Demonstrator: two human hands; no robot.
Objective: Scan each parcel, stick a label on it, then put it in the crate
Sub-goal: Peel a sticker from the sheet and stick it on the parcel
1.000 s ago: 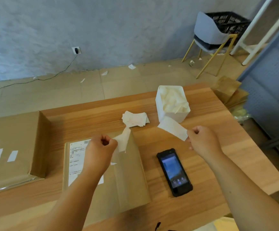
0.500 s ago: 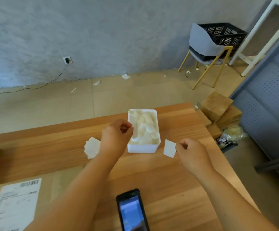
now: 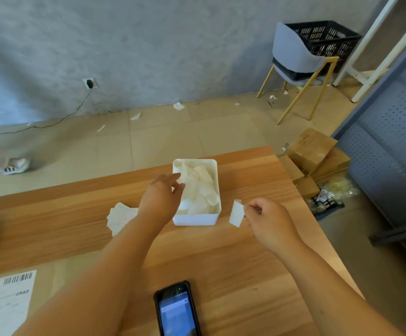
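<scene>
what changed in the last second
The left hand carried its paper strip from over the parcel to the white bin and opened its fingers, letting go. The right hand still pinches the label; the scanner has not moved.

On the table point(image 3: 257, 263), the label stack point(image 3: 120, 215) lies left of the bin point(image 3: 194, 220), the scanner point(image 3: 176, 311) nearer.

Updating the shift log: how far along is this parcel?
Done: the scanner lies set down, screen lit; whether it scanned, I cannot tell. In hand: the right hand pinches a label, the left hand hovers over the white bin. Left: sticking it on the parcel, then moving that to the crate on the chair.
</scene>
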